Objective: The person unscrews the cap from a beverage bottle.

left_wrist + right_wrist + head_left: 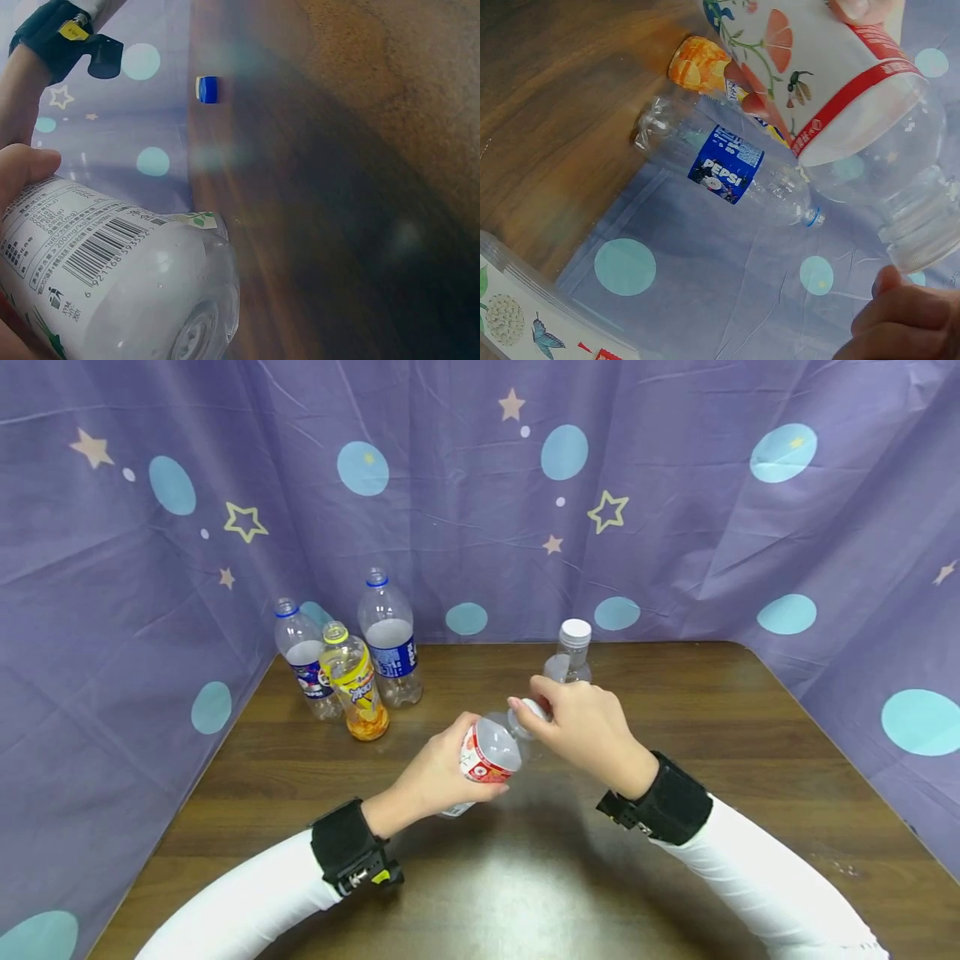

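A clear plastic bottle (495, 747) with a white and red label is tilted, its neck toward the right. My left hand (446, 768) grips it around the label. At its neck, my right hand (588, 727) pinches the white cap (531, 717) between thumb and fingers. The left wrist view shows the bottle's base and barcode label (97, 255). In the right wrist view, the bottle's neck (915, 221) meets the fingertips. Behind my right hand stands another clear bottle with a white cap (575, 633), its lower part hidden.
Two uncapped Pepsi bottles (393, 647) and an uncapped yellow-labelled bottle (356, 685) with orange at its base stand at the table's back left. A blue cap (208, 90), with something yellow against it, lies on the wooden table (675, 710). A purple curtain (465, 527) hangs behind.
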{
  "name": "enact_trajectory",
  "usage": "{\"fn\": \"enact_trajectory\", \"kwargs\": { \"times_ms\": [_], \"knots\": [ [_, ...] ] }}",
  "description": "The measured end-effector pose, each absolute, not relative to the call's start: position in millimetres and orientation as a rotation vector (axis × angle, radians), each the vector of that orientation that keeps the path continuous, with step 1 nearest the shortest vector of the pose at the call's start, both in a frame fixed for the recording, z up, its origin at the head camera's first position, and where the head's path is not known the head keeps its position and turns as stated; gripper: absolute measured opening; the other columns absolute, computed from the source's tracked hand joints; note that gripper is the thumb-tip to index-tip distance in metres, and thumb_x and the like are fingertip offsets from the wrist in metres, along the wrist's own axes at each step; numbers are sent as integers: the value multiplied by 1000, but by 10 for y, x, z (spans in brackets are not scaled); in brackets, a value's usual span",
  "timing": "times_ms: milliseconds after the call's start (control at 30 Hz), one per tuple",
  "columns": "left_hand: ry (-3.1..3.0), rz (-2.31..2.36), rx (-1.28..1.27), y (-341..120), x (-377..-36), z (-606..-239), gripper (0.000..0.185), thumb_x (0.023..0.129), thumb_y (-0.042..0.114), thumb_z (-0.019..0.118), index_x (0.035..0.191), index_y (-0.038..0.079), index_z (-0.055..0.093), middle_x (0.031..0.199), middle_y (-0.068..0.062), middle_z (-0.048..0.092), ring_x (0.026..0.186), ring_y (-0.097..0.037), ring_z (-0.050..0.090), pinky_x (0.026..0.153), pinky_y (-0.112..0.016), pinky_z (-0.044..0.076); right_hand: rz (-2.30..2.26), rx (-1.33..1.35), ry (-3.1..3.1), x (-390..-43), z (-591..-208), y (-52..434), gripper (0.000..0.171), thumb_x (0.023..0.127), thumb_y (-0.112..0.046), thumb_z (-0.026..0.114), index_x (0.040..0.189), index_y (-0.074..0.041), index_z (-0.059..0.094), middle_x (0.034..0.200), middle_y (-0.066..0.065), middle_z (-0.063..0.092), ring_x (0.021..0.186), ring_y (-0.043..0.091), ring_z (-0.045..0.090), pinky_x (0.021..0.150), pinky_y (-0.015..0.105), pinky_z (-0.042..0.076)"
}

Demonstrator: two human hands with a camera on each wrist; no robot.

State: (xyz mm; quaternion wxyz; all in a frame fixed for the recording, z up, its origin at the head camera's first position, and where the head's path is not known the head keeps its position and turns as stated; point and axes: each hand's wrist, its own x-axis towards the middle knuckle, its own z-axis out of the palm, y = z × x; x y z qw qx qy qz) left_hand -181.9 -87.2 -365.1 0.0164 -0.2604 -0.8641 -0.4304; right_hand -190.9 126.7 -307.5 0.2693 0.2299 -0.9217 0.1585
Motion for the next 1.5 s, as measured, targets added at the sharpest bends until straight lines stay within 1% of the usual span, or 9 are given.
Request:
{"fn": "enact_trajectory", "kwargs": {
  "times_ms": [200,433,567,800,967,1100,1300,1433,1500],
  "knots": [
    [-2693,-1340,-801,-871,-1833,-3659,71,64,30,89,120,17,48,101,7,64,85,-7,62,76,-26,52,398,609,-2533,-1914,-3058,1269,42,90,-52,53,65,-19,43,50,-7,36,45,14,40,40,30,28],
    [-2702,-1336,-770,-877,-1835,-3633,72,63,30,89,120,17,48,99,6,64,85,-8,62,76,-27,52,442,715,-2487,-1910,-3043,1288,32,89,-45,56,75,-18,46,56,-8,37,49,11,39,43,28,29],
    [-2697,-1325,-766,-888,-1842,-3638,71,62,30,90,119,17,49,100,6,65,86,-8,62,76,-27,52,433,828,-2404,-1908,-3062,1307,20,85,-37,55,86,-17,52,65,-7,46,55,11,45,44,29,34],
    [-2698,-1350,-759,-903,-1858,-3668,71,63,30,89,119,18,48,100,6,65,86,-8,62,76,-27,52,415,873,-2331,-1912,-3087,1304,25,80,-35,54,95,-16,57,81,-4,58,61,12,53,46,33,42],
    [-2699,-1350,-748,-902,-1856,-3673,71,62,31,89,119,18,49,99,7,65,84,-7,62,75,-27,52,411,860,-2328,-1916,-3098,1296,25,79,-36,54,95,-16,57,83,-5,59,62,13,54,47,34,43],
    [-2690,-1356,-755,-897,-1853,-3676,71,63,30,89,119,18,49,98,7,65,84,-7,62,75,-27,52,436,839,-2306,-1921,-3118,1289,27,83,-40,53,94,-16,57,83,-4,57,64,13,53,48,34,44],
    [-2677,-1334,-800,-880,-1849,-3674,71,63,30,89,120,17,48,101,8,64,86,-7,61,77,-27,52,525,762,-2260,-1935,-3119,1260,26,88,-43,58,84,-17,59,87,-2,55,71,15,54,51,34,46],
    [-2673,-1316,-814,-874,-1851,-3679,72,63,31,89,121,17,48,102,7,63,86,-7,61,77,-26,52,514,668,-2318,-1930,-3095,1242,28,86,-45,59,83,-17,58,87,-2,54,66,16,53,47,34,44],
    [-2679,-1318,-806,-877,-1851,-3684,72,64,30,89,121,16,48,102,7,63,86,-7,61,77,-27,52,491,617,-2383,-1925,-3083,1237,31,86,-48,59,83,-17,56,78,-3,52,60,16,51,44,33,40]
  ]
}}
